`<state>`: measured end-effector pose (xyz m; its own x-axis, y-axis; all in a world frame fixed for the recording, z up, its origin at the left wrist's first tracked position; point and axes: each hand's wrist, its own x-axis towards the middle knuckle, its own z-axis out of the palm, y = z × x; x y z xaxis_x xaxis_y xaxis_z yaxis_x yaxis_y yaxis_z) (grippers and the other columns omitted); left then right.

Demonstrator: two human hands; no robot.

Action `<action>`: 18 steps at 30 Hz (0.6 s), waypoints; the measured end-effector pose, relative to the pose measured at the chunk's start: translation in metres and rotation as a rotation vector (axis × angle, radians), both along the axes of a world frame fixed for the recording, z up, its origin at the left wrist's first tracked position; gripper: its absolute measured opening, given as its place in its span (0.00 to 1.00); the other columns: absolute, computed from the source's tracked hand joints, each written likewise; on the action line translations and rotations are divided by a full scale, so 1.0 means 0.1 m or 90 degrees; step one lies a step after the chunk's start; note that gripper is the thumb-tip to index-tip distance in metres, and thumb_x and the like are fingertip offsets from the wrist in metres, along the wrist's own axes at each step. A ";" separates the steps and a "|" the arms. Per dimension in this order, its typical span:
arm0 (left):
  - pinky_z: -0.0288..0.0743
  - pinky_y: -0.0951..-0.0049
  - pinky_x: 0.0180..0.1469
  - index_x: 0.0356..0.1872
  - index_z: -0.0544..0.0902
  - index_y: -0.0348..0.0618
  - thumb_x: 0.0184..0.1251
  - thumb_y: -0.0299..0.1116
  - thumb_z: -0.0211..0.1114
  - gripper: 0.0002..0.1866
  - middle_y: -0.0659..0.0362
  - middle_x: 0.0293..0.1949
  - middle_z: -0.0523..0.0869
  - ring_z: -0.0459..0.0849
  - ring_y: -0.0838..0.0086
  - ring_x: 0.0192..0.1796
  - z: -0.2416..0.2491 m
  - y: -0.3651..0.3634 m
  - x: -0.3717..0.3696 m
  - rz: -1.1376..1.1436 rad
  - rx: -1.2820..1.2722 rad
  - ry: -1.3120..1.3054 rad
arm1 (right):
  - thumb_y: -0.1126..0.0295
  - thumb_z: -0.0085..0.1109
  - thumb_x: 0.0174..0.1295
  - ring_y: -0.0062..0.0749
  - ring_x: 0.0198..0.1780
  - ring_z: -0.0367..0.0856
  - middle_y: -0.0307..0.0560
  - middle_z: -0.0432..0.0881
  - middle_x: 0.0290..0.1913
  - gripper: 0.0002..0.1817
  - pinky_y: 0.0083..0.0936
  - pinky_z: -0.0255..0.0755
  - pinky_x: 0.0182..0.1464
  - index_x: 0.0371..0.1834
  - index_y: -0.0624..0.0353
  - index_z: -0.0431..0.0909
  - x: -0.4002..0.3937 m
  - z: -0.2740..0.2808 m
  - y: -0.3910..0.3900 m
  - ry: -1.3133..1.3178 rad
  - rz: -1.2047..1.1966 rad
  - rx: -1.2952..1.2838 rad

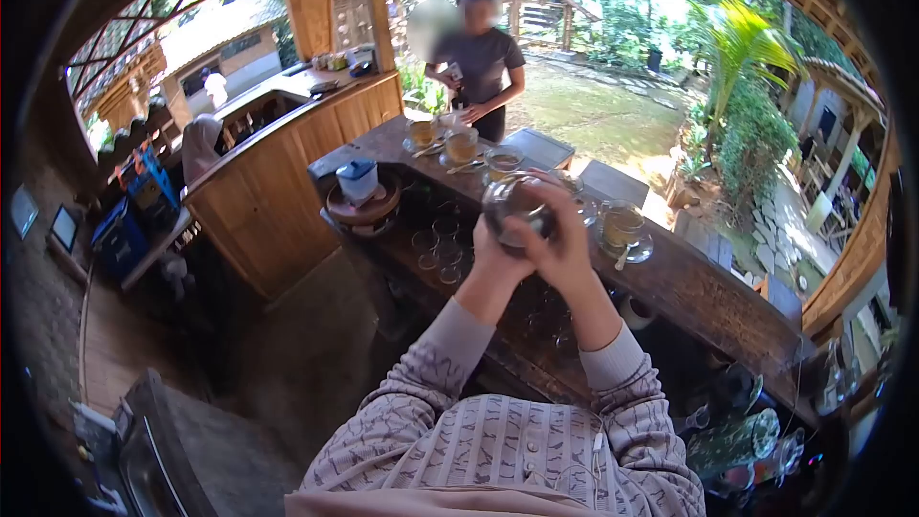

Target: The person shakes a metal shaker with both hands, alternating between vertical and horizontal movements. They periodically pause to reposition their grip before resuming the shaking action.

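My left hand (499, 258) cups the lower left side of a glass jar (512, 199), fingers curled around it. My right hand (559, 228) grips its right side with fingers bent and thumb across the front. The jar, dark inside, is held above the near edge of the wooden counter (713, 311).

Positions relative to the jar:
- 3 o'clock: glass cup (621, 221) on a saucer, spoon (626, 255) alongside.
- 8 o'clock: drinking glasses (446, 252), lower level.
- 9 o'clock: white container (358, 186), blue lid.
- 10 to 11 o'clock: filled glass cups (460, 145).
- Near 12 o'clock: person (490, 72) beyond the counter.
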<state>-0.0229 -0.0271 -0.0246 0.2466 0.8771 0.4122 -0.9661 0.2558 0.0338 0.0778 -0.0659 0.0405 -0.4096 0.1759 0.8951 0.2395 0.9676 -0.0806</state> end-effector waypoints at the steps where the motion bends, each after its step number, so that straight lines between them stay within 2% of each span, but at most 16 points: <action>1: 0.74 0.61 0.55 0.51 0.75 0.38 0.66 0.50 0.43 0.27 0.53 0.51 0.79 0.80 0.64 0.51 0.30 -0.13 0.11 -0.037 -0.174 0.003 | 0.63 0.68 0.43 0.53 0.61 0.67 0.49 0.74 0.54 0.21 0.57 0.54 0.63 0.44 0.52 0.78 0.06 0.05 -0.02 0.113 0.035 -0.054; 2: 0.74 0.58 0.55 0.52 0.74 0.37 0.67 0.47 0.42 0.25 0.52 0.50 0.80 0.80 0.61 0.51 0.28 -0.07 0.12 -0.063 -0.094 0.036 | 0.57 0.65 0.47 0.55 0.61 0.66 0.43 0.77 0.51 0.18 0.60 0.54 0.61 0.41 0.49 0.81 0.14 0.11 -0.05 0.222 0.070 -0.108; 3: 0.74 0.56 0.55 0.51 0.75 0.38 0.67 0.52 0.43 0.28 0.52 0.48 0.80 0.80 0.60 0.50 0.31 -0.09 0.14 -0.156 0.027 -0.016 | 0.58 0.67 0.45 0.56 0.61 0.66 0.42 0.77 0.51 0.17 0.61 0.55 0.61 0.39 0.49 0.81 0.21 0.25 -0.28 0.142 0.008 -0.015; 4: 0.74 0.56 0.56 0.55 0.72 0.38 0.66 0.56 0.44 0.31 0.51 0.52 0.78 0.79 0.60 0.52 0.58 -0.23 0.17 -0.225 0.074 0.025 | 0.58 0.68 0.44 0.58 0.60 0.67 0.42 0.77 0.51 0.17 0.62 0.55 0.61 0.38 0.49 0.82 0.28 0.48 -0.64 0.059 -0.054 0.073; 5: 0.73 0.56 0.56 0.59 0.69 0.39 0.65 0.60 0.45 0.35 0.50 0.55 0.76 0.78 0.60 0.53 0.93 -0.43 0.22 -0.292 0.121 0.065 | 0.61 0.72 0.39 0.59 0.60 0.67 0.38 0.78 0.49 0.16 0.61 0.55 0.61 0.34 0.45 0.82 0.34 0.71 -1.04 0.038 -0.012 0.090; 6: 0.72 0.56 0.57 0.63 0.64 0.39 0.63 0.62 0.47 0.38 0.49 0.60 0.71 0.76 0.60 0.56 1.11 -0.58 0.27 -0.273 0.208 0.069 | 0.61 0.74 0.35 0.57 0.60 0.67 0.36 0.75 0.51 0.26 0.62 0.56 0.61 0.44 0.41 0.79 0.41 0.59 -1.04 0.028 0.076 0.201; 7: 0.72 0.55 0.58 0.67 0.59 0.40 0.62 0.65 0.48 0.42 0.49 0.64 0.67 0.74 0.59 0.58 1.22 -0.66 0.33 -0.254 0.297 0.072 | 0.61 0.74 0.35 0.57 0.60 0.67 0.36 0.75 0.51 0.26 0.62 0.56 0.61 0.44 0.41 0.79 0.50 0.55 -1.00 0.026 0.059 0.202; 8: 0.70 0.56 0.60 0.71 0.50 0.42 0.62 0.64 0.49 0.45 0.50 0.69 0.57 0.70 0.59 0.62 1.26 -0.69 0.46 -0.254 0.435 0.025 | 0.63 0.73 0.37 0.56 0.60 0.67 0.40 0.72 0.54 0.28 0.58 0.57 0.62 0.47 0.44 0.76 0.61 0.54 -0.94 0.022 -0.014 0.222; 9: 0.73 0.59 0.57 0.66 0.61 0.40 0.63 0.62 0.50 0.40 0.50 0.63 0.68 0.74 0.60 0.58 1.32 -0.70 0.58 -0.244 0.398 0.057 | 0.64 0.73 0.40 0.55 0.60 0.67 0.45 0.69 0.56 0.30 0.54 0.57 0.62 0.50 0.47 0.72 0.72 0.53 -0.89 0.019 -0.089 0.239; 11: 0.75 0.52 0.54 0.65 0.63 0.43 0.66 0.57 0.49 0.34 0.47 0.65 0.65 0.74 0.58 0.58 1.20 -0.43 0.81 -0.356 0.108 0.191 | 0.66 0.71 0.44 0.52 0.60 0.68 0.54 0.63 0.61 0.34 0.47 0.59 0.63 0.55 0.53 0.65 0.95 0.51 -0.80 0.008 -0.242 0.276; 12: 0.73 0.56 0.56 0.59 0.70 0.40 0.69 0.54 0.42 0.29 0.49 0.58 0.74 0.78 0.62 0.54 0.85 -0.02 1.06 -0.436 0.172 0.107 | 0.67 0.71 0.46 0.51 0.60 0.68 0.59 0.61 0.64 0.36 0.43 0.60 0.64 0.58 0.56 0.61 1.04 0.47 -0.74 0.001 -0.319 0.296; 13: 0.74 0.58 0.55 0.53 0.74 0.42 0.69 0.51 0.43 0.25 0.53 0.49 0.81 0.80 0.62 0.50 0.78 0.00 1.24 -0.352 0.093 0.211 | 0.66 0.73 0.44 0.51 0.60 0.68 0.60 0.61 0.63 0.38 0.41 0.60 0.63 0.58 0.59 0.61 1.11 0.32 -0.63 0.159 -0.338 0.130; 15: 0.72 0.57 0.57 0.54 0.74 0.41 0.69 0.49 0.41 0.25 0.51 0.51 0.80 0.79 0.61 0.52 1.00 -0.27 1.48 -0.318 -0.076 0.268 | 0.66 0.75 0.42 0.51 0.59 0.69 0.61 0.62 0.62 0.40 0.43 0.62 0.61 0.58 0.58 0.61 1.22 0.37 -0.62 0.365 -0.224 0.070; 16: 0.73 0.56 0.56 0.53 0.74 0.41 0.69 0.50 0.43 0.25 0.51 0.51 0.80 0.79 0.60 0.53 1.10 -0.36 1.54 -0.343 -0.034 0.260 | 0.67 0.74 0.43 0.51 0.59 0.68 0.61 0.62 0.62 0.39 0.43 0.63 0.60 0.58 0.58 0.61 1.33 0.49 -0.76 0.265 -0.276 0.185; 17: 0.72 0.55 0.58 0.53 0.74 0.40 0.68 0.53 0.44 0.27 0.52 0.51 0.80 0.79 0.59 0.53 1.19 -0.46 1.54 -0.479 0.057 0.197 | 0.67 0.74 0.45 0.51 0.59 0.68 0.62 0.62 0.62 0.38 0.44 0.64 0.60 0.58 0.59 0.61 1.35 0.67 -1.06 0.157 -0.329 0.287; 18: 0.72 0.55 0.58 0.55 0.73 0.40 0.68 0.55 0.45 0.29 0.53 0.52 0.79 0.78 0.60 0.54 1.32 -0.56 1.57 -0.512 0.159 0.190 | 0.70 0.72 0.45 0.52 0.61 0.67 0.62 0.61 0.63 0.39 0.45 0.67 0.58 0.61 0.57 0.60 1.27 0.82 -1.43 0.023 -0.504 0.294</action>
<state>0.1341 -0.0831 0.1076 0.8764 0.2858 0.3875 -0.4393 0.8041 0.4006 0.2049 -0.2089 0.1223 -0.2926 0.0158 0.9561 0.8512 0.4599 0.2529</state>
